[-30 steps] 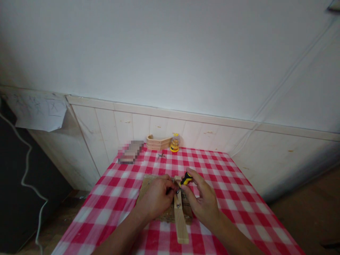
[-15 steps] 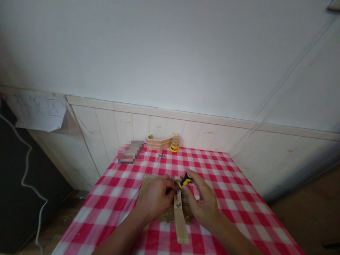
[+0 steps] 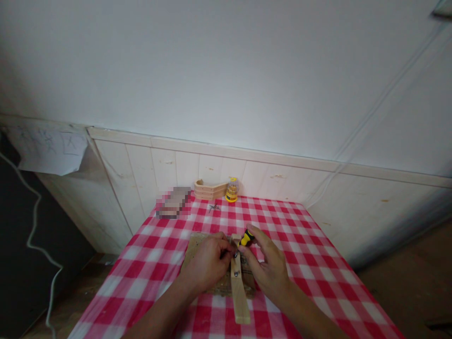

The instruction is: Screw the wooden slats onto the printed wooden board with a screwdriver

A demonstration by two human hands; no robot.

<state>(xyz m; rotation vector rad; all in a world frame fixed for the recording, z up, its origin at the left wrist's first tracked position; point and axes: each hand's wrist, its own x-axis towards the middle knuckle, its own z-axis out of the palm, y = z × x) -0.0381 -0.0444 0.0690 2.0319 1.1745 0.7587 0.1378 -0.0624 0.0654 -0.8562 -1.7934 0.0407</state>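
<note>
My right hand point(image 3: 270, 266) grips a small yellow-and-black screwdriver point(image 3: 246, 238) between thumb and fingers, its handle tilted up to the right and its tip pointing down to the left. Beneath it is a pale wooden piece point(image 3: 240, 301), lying lengthwise toward me over a brown cardboard pad point(image 3: 193, 252). Two metal screws show on the wood, the nearer one point(image 3: 236, 273) standing apart from my fingers. My left hand point(image 3: 211, 261) is closed in a pinch by the farther screw point(image 3: 235, 254) and the screwdriver tip. What lies between its fingertips is hidden.
At the back stand curved wooden pieces point(image 3: 210, 190) and a clear-topped yellow bit case point(image 3: 232, 190). Several loose screws point(image 3: 213, 207) lie in front of them. A blurred-out block point(image 3: 174, 202) is at the back left. A red-and-white checked cloth point(image 3: 310, 282) covers the table, against a wall.
The screwdriver handle has turned a little in my right hand, showing more yellow now. My left hand and the wooden piece stay in place.
</note>
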